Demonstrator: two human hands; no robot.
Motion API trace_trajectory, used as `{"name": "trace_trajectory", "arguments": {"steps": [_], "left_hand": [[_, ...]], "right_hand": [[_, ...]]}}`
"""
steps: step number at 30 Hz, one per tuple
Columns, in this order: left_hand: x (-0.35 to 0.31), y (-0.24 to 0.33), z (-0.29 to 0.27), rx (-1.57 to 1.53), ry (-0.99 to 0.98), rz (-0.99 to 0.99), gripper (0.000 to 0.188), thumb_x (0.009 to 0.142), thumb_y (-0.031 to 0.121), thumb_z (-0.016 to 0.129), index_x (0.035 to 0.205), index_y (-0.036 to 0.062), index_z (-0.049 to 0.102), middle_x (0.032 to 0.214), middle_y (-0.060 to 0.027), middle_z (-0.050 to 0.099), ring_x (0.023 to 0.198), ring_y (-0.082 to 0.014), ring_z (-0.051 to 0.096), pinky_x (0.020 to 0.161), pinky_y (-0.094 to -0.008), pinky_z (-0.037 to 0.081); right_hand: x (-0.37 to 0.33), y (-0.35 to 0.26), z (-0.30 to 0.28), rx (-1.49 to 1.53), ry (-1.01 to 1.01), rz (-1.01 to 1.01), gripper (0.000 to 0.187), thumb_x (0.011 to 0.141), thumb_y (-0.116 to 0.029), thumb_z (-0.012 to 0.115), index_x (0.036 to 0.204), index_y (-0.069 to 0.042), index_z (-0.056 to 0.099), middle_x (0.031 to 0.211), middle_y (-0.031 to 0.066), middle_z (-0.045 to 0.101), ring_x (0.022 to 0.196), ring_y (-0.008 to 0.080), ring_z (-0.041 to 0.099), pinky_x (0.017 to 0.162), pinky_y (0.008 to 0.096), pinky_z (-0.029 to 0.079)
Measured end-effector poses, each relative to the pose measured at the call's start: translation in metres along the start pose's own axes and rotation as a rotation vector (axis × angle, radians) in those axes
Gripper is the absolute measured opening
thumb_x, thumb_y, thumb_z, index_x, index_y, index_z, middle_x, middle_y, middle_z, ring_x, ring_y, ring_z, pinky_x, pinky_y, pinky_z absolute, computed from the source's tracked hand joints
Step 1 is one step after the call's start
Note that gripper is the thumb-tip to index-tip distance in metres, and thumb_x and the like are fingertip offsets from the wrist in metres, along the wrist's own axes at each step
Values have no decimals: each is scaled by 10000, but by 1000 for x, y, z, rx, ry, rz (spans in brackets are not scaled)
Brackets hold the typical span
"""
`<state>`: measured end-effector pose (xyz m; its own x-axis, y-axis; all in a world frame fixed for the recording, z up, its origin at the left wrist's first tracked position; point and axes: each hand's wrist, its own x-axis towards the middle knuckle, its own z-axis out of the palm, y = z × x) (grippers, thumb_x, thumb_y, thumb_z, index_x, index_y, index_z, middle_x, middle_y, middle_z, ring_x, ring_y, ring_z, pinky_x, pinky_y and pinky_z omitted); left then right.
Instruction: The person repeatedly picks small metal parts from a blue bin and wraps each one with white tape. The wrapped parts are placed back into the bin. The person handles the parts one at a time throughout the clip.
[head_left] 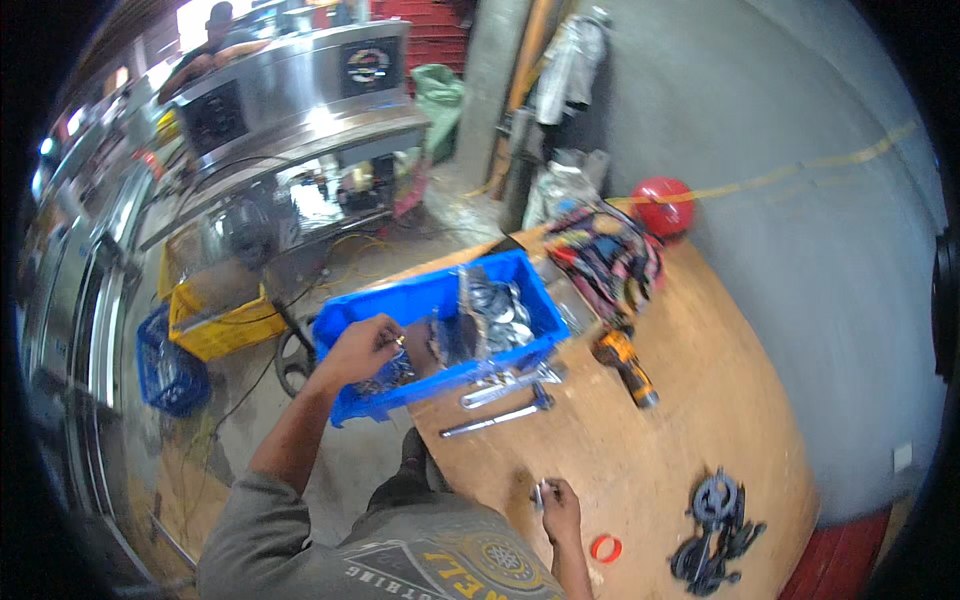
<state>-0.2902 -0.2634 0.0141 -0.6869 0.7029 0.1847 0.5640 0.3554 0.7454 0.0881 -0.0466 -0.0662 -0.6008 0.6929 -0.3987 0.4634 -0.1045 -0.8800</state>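
Observation:
Over the left end of a blue plastic bin (pixel 415 292), my left hand (pixel 362 352) pinches a small brass-coloured piece (pixel 400 340), too small to name. Small metal parts (pixel 388 376) lie below that hand, and shiny round metal parts (pixel 497 312) fill the bin's right side. Low over the wooden table, my right hand (pixel 562 510) is closed on a small silvery metal piece (pixel 540 494). Beside it lies a red ring (pixel 605 548). Between my hands, a ratchet wrench (pixel 497 416) and an adjustable wrench (pixel 503 388) rest along the bin's near side.
A yellow-and-black power drill (pixel 627 367) lies on the table (pixel 690 420), with dark metal assemblies (pixel 715 500) at the near right. A patterned cloth bundle (pixel 615 255) and a red helmet (pixel 663 207) sit at the back. Yellow crates (pixel 225 325) stand left; another person (pixel 218 40) is far off.

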Motion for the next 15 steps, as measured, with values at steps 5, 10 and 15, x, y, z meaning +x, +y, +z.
{"name": "trace_trajectory", "arguments": {"steps": [5, 10, 15], "left_hand": [[-42, 114, 46, -326, -508, 133, 254, 900, 111, 655, 1131, 32, 585, 1009, -80, 643, 929, -162, 609, 819, -323, 501], [-67, 165, 130, -766, -761, -62, 296, 933, 68, 624, 1182, 35, 468, 991, -71, 584, 978, -134, 584, 835, -303, 497], [-66, 170, 145, -863, -742, 30, 296, 905, 9, 656, 1131, 51, 470, 990, -30, 568, 904, -90, 575, 763, -258, 491]], "right_hand": [[-11, -38, 5, 120, -41, -175, 181, 982, -159, 585, 1059, -1, 625, 925, 67, 673, 881, 128, 608, 806, 276, 479], [-39, -80, 0, 292, -101, -299, 186, 980, -166, 606, 1063, -1, 630, 947, 46, 662, 895, 111, 584, 819, 276, 476], [-58, -92, -15, 299, -105, -268, 206, 972, -179, 625, 1077, -2, 633, 952, 46, 664, 912, 107, 584, 830, 276, 477]]}}
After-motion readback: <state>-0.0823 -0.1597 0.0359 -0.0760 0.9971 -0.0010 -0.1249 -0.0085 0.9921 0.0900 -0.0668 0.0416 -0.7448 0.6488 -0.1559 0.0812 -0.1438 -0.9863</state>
